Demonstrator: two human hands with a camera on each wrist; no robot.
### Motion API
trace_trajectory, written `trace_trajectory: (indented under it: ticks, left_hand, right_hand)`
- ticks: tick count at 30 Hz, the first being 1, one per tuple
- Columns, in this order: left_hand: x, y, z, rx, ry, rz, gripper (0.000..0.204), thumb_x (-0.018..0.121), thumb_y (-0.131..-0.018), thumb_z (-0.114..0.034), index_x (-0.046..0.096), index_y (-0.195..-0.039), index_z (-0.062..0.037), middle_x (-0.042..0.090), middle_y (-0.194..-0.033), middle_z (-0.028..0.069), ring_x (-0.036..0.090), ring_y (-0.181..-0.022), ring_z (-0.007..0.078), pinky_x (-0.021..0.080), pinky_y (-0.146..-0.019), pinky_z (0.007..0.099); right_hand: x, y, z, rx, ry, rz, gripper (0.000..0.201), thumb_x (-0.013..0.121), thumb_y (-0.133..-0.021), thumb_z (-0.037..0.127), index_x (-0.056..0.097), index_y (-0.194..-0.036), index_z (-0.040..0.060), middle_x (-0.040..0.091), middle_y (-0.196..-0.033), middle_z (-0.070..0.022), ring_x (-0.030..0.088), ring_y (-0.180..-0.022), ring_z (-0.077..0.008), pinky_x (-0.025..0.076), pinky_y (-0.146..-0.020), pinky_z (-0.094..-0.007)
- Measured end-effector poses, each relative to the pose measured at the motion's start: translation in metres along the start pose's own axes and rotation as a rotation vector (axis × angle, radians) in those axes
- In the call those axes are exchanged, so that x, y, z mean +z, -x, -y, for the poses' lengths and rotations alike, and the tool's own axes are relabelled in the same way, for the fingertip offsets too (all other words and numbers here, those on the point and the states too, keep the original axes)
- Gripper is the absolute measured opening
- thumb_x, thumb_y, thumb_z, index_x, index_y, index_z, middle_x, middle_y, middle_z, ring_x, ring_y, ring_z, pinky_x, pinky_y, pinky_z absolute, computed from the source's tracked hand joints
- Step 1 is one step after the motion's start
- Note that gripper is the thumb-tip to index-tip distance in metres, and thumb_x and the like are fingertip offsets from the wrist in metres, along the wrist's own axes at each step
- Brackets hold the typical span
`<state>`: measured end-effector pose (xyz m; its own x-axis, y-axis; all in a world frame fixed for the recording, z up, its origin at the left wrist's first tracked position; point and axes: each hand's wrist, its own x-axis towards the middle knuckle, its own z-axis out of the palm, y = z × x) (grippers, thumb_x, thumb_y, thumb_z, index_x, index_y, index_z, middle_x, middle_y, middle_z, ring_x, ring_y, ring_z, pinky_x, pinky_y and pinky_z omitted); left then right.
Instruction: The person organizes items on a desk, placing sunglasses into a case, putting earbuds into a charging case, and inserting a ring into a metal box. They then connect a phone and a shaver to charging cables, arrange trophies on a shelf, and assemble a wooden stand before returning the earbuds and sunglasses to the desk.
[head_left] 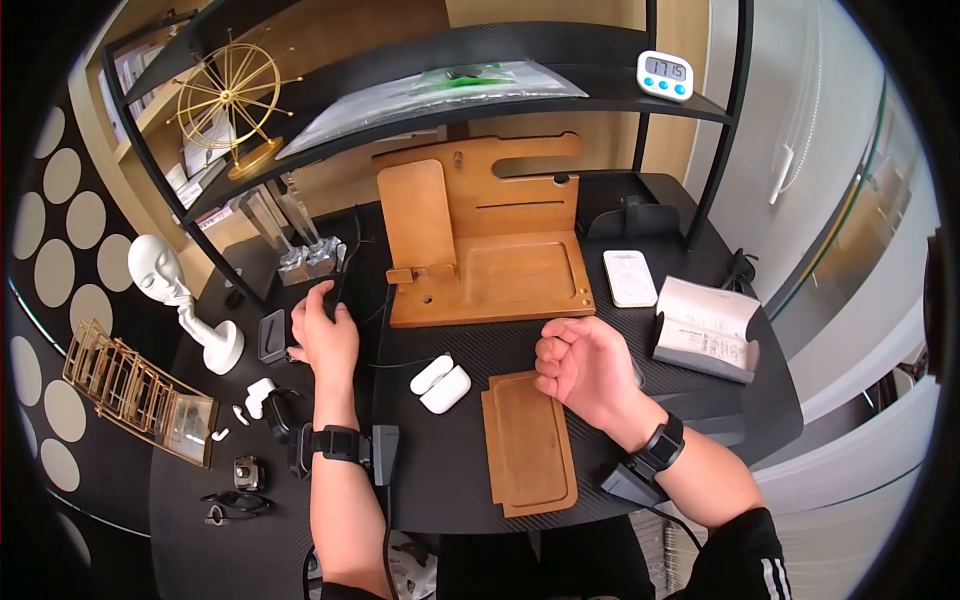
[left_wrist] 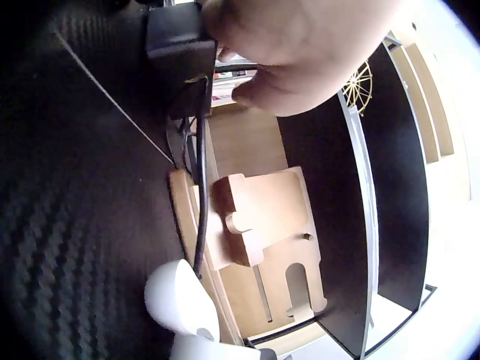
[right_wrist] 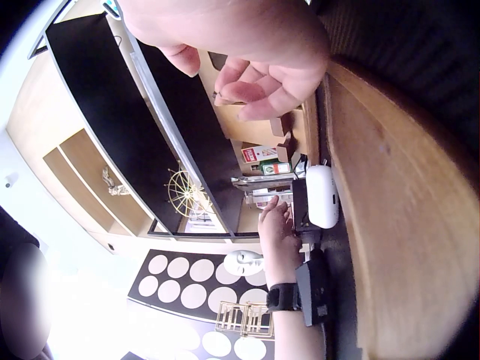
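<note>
My left hand (head_left: 325, 335) is at the left of the desk, beside a small dark grey case (head_left: 272, 335). Its thumb and fingers come together around a black cable (left_wrist: 236, 67), next to a black block (left_wrist: 180, 37) partly covering the hand in the left wrist view. My right hand (head_left: 590, 370), palm turned up and fingers loosely curled, holds nothing. Under and left of it lies a flat brown wooden tray (head_left: 530, 440). Behind both hands stands a wooden desk organizer (head_left: 510, 265) with an upright back. A white earbuds case (head_left: 440, 384) sits between my arms.
At right lie a white power bank (head_left: 629, 279) and an opened glasses case (head_left: 706, 328). White earbuds (head_left: 240, 414), a small camera (head_left: 248, 473) and a white sculpture (head_left: 185, 300) occupy the left side. A black shelf (head_left: 620, 103) spans the back, bearing a timer (head_left: 665, 76).
</note>
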<state>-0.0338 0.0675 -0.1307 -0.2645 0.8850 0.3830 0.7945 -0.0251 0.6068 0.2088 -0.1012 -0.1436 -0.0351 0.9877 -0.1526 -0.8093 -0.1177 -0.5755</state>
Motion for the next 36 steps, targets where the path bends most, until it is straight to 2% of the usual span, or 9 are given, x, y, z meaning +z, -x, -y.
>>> trace_trajectory:
  ticks: [3, 5, 7, 8, 12, 16, 23, 29, 36]
  left_hand:
    - [0.002, 0.007, -0.005, 0.199, 0.033, -0.022, 0.033, 0.062, -0.080, -0.013, 0.058, -0.111, -0.0218, 0.048, -0.124, 0.0067, 0.041, -0.121, 0.0280, 0.013, -0.101, 0.0669]
    - [0.006, 0.010, -0.007, 0.265, 0.008, -0.104, 0.027, 0.062, -0.079, -0.011, 0.062, -0.105, -0.0165, 0.052, -0.119, 0.0081, 0.045, -0.117, 0.0267, 0.024, -0.102, 0.0579]
    - [0.012, 0.003, -0.002, 0.396, 0.446, 0.193, 0.022, 0.063, -0.078, -0.010, 0.064, -0.100, -0.0116, 0.058, -0.109, 0.0110, 0.052, -0.109, 0.0277, 0.034, -0.099, 0.0432]
    - [0.017, 0.005, -0.005, 0.379, 0.512, 0.227, 0.016, 0.062, -0.079, -0.006, 0.064, -0.096, -0.0058, 0.063, -0.095, 0.0098, 0.059, -0.094, 0.0219, 0.045, -0.084, 0.0301]
    - [0.017, 0.014, -0.011, 0.357, 0.598, 0.409, 0.013, 0.056, -0.085, -0.002, 0.062, -0.096, 0.0002, 0.063, -0.079, 0.0026, 0.059, -0.073, 0.0080, 0.047, -0.066, 0.0221]
    - [0.015, 0.022, -0.013, 0.238, 0.619, 0.784, 0.015, 0.053, -0.086, -0.002, 0.061, -0.099, -0.0007, 0.061, -0.079, 0.0007, 0.057, -0.073, 0.0067, 0.046, -0.065, 0.0217]
    - [0.014, 0.037, -0.023, 0.380, 0.620, 0.830, 0.014, 0.059, -0.085, -0.006, 0.062, -0.096, 0.0012, 0.060, -0.073, 0.0001, 0.053, -0.065, 0.0054, 0.045, -0.061, 0.0212]
    - [0.008, 0.049, -0.033, 0.364, 0.458, 0.953, 0.020, 0.056, -0.082, -0.002, 0.060, -0.102, 0.0007, 0.062, -0.083, 0.0031, 0.056, -0.073, 0.0077, 0.046, -0.066, 0.0212]
    - [0.015, 0.049, -0.031, 0.382, 0.434, 0.916, 0.016, 0.056, -0.082, -0.002, 0.061, -0.096, 0.0022, 0.062, -0.076, 0.0029, 0.056, -0.066, 0.0076, 0.046, -0.061, 0.0217]
  right_hand:
    - [0.000, 0.000, 0.000, -0.003, 0.001, 0.006, 0.023, 0.049, -0.085, 0.029, 0.058, -0.088, 0.0085, 0.058, -0.075, -0.0025, 0.053, -0.067, -0.0133, 0.045, -0.068, -0.0293]
    - [0.000, -0.001, 0.001, -0.005, 0.002, 0.009, 0.023, 0.049, -0.085, 0.030, 0.058, -0.088, 0.0084, 0.058, -0.075, -0.0026, 0.053, -0.067, -0.0133, 0.045, -0.068, -0.0292]
    - [-0.001, -0.001, 0.001, -0.007, 0.006, 0.004, 0.023, 0.049, -0.085, 0.030, 0.058, -0.088, 0.0084, 0.058, -0.074, -0.0024, 0.053, -0.068, -0.0133, 0.045, -0.068, -0.0293]
    - [-0.001, 0.000, 0.001, -0.007, 0.006, 0.000, 0.023, 0.049, -0.085, 0.030, 0.058, -0.088, 0.0084, 0.058, -0.074, -0.0024, 0.053, -0.068, -0.0133, 0.045, -0.068, -0.0293]
    - [0.000, 0.000, 0.002, 0.002, 0.028, -0.016, 0.022, 0.050, -0.085, 0.030, 0.057, -0.087, 0.0087, 0.057, -0.074, -0.0019, 0.053, -0.068, -0.0133, 0.045, -0.069, -0.0296]
    - [0.000, 0.000, 0.000, 0.015, 0.045, -0.007, 0.022, 0.050, -0.084, 0.030, 0.057, -0.087, 0.0088, 0.057, -0.075, -0.0016, 0.053, -0.068, -0.0134, 0.044, -0.070, -0.0294]
    - [0.000, 0.000, 0.001, 0.004, 0.062, -0.042, 0.020, 0.052, -0.084, 0.029, 0.058, -0.085, 0.0100, 0.058, -0.074, -0.0007, 0.054, -0.068, -0.0128, 0.044, -0.070, -0.0290]
    - [-0.001, -0.002, 0.000, 0.058, 0.143, -0.069, 0.015, 0.054, -0.085, 0.026, 0.057, -0.084, 0.0113, 0.058, -0.072, 0.0003, 0.053, -0.065, -0.0113, 0.045, -0.068, -0.0278]
    - [-0.002, -0.003, -0.005, 0.051, 0.223, -0.042, 0.013, 0.053, -0.087, 0.022, 0.057, -0.088, 0.0092, 0.057, -0.074, -0.0005, 0.052, -0.063, -0.0094, 0.047, -0.066, -0.0264]
